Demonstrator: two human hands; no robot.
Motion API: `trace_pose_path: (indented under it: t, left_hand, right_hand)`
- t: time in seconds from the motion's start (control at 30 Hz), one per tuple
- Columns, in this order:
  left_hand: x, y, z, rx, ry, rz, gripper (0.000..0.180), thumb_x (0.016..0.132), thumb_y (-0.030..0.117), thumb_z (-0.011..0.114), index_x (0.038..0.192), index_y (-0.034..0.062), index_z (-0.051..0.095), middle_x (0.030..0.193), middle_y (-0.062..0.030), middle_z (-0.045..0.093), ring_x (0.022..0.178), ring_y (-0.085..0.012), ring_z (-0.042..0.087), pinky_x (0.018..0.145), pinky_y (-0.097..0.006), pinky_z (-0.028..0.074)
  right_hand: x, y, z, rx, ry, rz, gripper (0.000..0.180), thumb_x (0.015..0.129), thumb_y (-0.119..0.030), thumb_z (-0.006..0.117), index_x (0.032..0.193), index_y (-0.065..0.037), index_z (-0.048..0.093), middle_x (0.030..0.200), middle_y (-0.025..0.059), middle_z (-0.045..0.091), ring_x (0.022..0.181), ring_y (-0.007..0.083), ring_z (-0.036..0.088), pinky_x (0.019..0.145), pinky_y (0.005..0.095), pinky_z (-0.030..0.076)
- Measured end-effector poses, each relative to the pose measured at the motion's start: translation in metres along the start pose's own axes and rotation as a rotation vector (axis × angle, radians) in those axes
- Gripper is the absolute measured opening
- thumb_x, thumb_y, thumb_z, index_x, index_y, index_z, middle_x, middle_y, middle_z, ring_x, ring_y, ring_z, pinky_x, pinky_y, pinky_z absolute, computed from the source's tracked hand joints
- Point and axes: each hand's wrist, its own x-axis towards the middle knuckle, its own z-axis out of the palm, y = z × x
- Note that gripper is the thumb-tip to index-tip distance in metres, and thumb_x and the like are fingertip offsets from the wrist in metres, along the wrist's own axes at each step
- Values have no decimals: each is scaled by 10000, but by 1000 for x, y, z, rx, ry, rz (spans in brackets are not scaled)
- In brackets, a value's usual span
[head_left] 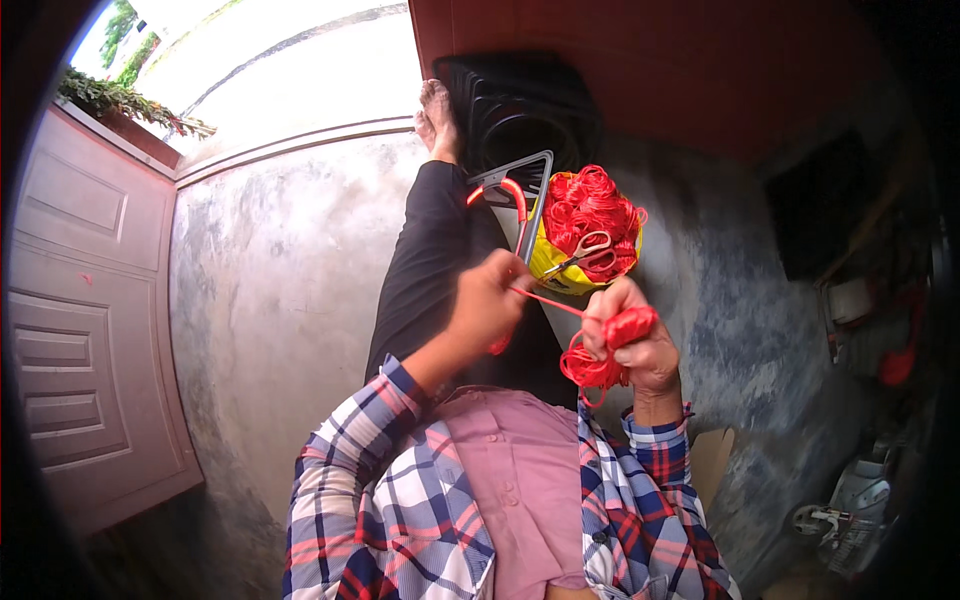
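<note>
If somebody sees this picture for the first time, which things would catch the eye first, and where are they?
Probably first the heap of bright red cord in the yellow container beyond the hands, with scissors lying on it. Next, perhaps, the red bundle in the right hand, nearer the body, from which a taut strand crosses to the left hand.

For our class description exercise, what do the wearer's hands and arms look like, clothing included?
The left hand and right hand are gloveless. Long plaid sleeves in navy, white and red end short of both wrists.
</note>
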Motion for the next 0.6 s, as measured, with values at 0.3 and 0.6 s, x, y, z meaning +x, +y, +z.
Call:
trace_pose_path:
  t: [0.3,0.6]
  left_hand:
    - [-11,-56,-15,224,-124,-440,377,942,364,590,830,7,544,660,-105,606,629,-147,619,568,-327,493]
    - [-6,-20,-21,296,232,-6,173,800,80,654,807,14,495,623,-126,575,560,-174,614,540,-315,485]
  right_hand:
    - [50,102,-57,-1357,90,-5,280,711,-50,682,982,-21,620,820,149,598,817,322,640,734,397,503]
    - [46,88,-35,-1077,206,-6,402,730,-103,757,1087,-15,594,1074,142,609,958,271,633,826,365,508]
